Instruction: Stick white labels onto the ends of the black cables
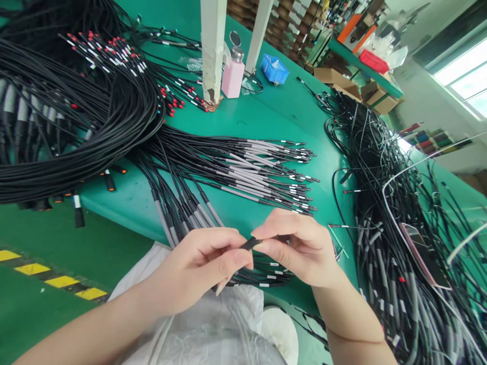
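A short black cable piece [250, 244] is pinched between both hands in front of my body; its exact end shape is mostly covered by fingers. My left hand [213, 261] is closed, thumb and forefinger pressed on its left part. My right hand [299, 246] is closed too, thumb and fingertips gripping its right part. Just beyond the hands, a bundle of black cables with grey ribbed sleeves [247, 175] and white labels fans out on the green table [266, 119]. More labelled black cables [272, 277] lie under and below my hands.
Coiled black cables with red tips [140, 116] pile up at the left. A tangled cable heap [380, 213] with a phone [422, 251] on it fills the right. A white post [213, 50], pink pump bottle [233, 76] and blue bin [274, 69] stand at the back.
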Available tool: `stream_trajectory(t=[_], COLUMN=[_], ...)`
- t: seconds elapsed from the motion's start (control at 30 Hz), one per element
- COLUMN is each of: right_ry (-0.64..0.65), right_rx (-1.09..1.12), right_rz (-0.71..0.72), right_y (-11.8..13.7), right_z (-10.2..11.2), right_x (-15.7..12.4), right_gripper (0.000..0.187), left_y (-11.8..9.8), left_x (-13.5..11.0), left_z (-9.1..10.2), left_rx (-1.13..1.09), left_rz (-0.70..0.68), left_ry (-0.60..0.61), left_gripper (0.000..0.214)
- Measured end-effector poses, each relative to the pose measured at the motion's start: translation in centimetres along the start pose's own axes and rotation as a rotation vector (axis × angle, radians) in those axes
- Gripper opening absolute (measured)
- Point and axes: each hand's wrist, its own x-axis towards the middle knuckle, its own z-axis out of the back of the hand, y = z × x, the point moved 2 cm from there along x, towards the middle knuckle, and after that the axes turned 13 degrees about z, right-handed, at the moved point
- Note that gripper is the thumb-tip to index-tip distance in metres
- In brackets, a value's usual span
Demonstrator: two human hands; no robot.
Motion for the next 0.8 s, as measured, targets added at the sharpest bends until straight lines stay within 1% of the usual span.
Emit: stream_trajectory(t=[0.13,0.23,0.33,0.4,0.47,0.6,0.7,0.8], right_ry=[0.013,0.023,0.027,0.026,0.020,0.026,0.037,0.032], right_rx=[-0.034,-0.020,0.013,0.018,0.008,-0.024,-0.019,0.003], right_rz=[-0.008,0.017,0.069,0.089,0.067,0.001,0.034,0.088], right_y=[0.03,0.01,-0.02,-0.05,-0.14,-0.29,-0.24,-0.16], right_z=[0.06,0.02,-0.06,-0.09,-0.04,0.11,0.09,-0.03], right_x=[-0.07,-0.01,0.05,0.03,-0.05,-0.15,-0.05,0.04], right_gripper=[0.019,0.023,0.033,0.036,0.032,0.022,0.020,0.023], left_y=[-0.06,-0.01,0.18,0.31,0.36,0.18,0.07,0.13], left_x=[-0.09,-0.15,-0.14,-0.14,-0.17,-0.29,-0.34,-0.27], left_z=[0.03,0.04,-0.01,-0.05,-0.05,0.06,0.11,0.13], left_rx=[0.013,0.030,0.016,0.005,0.011,0.054,0.072,0.075], left_rz=[-0.005,-0.013,-0.021,-0.025,-0.027,-0.011,0.002,-0.005], left_ry=[-0.024,-0.035,0.005,0.039,0.044,-0.005,-0.007,0.023], left_gripper=[0.028,0.031,0.034,0.035,0.035,0.034,0.033,0.035])
